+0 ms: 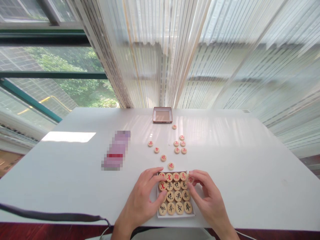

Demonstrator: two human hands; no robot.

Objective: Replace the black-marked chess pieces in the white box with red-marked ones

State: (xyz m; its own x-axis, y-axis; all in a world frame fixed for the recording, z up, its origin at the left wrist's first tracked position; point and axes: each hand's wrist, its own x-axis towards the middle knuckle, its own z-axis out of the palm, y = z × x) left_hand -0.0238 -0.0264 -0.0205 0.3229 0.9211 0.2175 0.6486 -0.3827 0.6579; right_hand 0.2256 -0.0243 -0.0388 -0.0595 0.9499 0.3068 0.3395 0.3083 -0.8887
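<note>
A small white box (pixel 176 215) near the table's front edge holds several round wooden chess pieces (pixel 177 195) marked in black and red, laid in rows. My left hand (pixel 142 200) rests against the box's left side, its fingers curled over the pieces at the top left corner. My right hand (pixel 208 196) sits at the right side, its fingertips pinching a red-marked piece (pixel 190 179) at the top right corner. Several loose red-marked pieces (pixel 179 144) lie scattered on the white table (pixel 237 160) beyond the box.
A brown box lid (pixel 162 115) lies at the table's far edge by the striped curtain. A blurred purple packet (pixel 115 150) lies left of the loose pieces. A dark cable (pixel 52 216) runs along the front left edge. Windows stand to the left.
</note>
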